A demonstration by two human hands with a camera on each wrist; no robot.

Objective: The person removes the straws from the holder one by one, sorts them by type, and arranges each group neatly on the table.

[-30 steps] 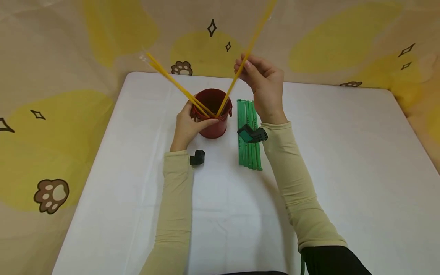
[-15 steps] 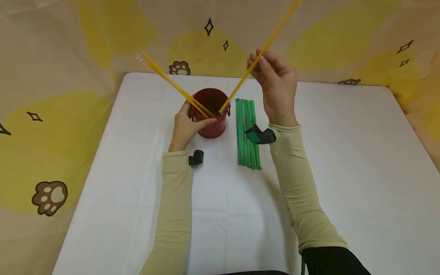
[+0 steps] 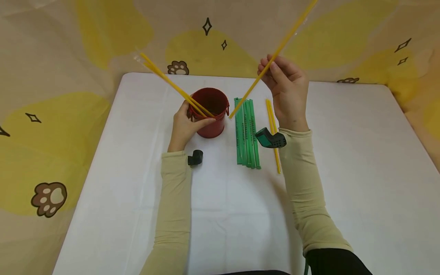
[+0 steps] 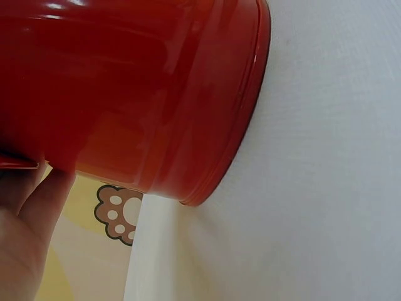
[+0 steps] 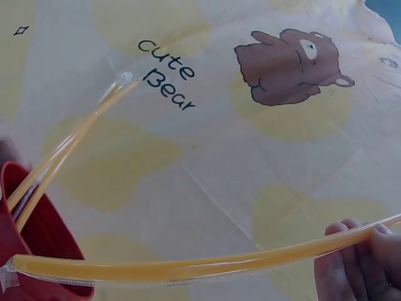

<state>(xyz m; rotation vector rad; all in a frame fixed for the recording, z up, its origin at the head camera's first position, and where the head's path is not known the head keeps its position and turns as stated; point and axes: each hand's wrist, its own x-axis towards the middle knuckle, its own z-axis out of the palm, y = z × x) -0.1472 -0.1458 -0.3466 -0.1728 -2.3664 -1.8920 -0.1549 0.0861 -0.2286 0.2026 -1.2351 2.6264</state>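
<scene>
A small red metal bucket (image 3: 211, 130) stands on the table, and my left hand (image 3: 185, 126) grips its left side with the thumb along the near rim. In the left wrist view the bucket's wall (image 4: 125, 94) fills the upper left, with fingers beside it. Yellow straws (image 3: 172, 84) in clear wrappers lean out of the bucket to the left. My right hand (image 3: 287, 84) pinches another wrapped yellow straw (image 3: 254, 83) between thumb and fingers. That straw slants, its lower end just outside the bucket's right rim. In the right wrist view it (image 5: 188, 266) stretches across the bottom.
Several green paper-wrapped sticks (image 3: 247, 133) lie side by side right of the bucket. Farther right, yellow straws (image 3: 276, 160) lie on the white table (image 3: 361, 172), partly behind the right wrist camera (image 3: 270, 138). A patterned cloth (image 3: 326, 42) hangs behind the table.
My right hand has moved right, drawing the straw's lower end out of the bucket and past its rim. Yellow straws on the table have come into sight. The left hand keeps its hold.
</scene>
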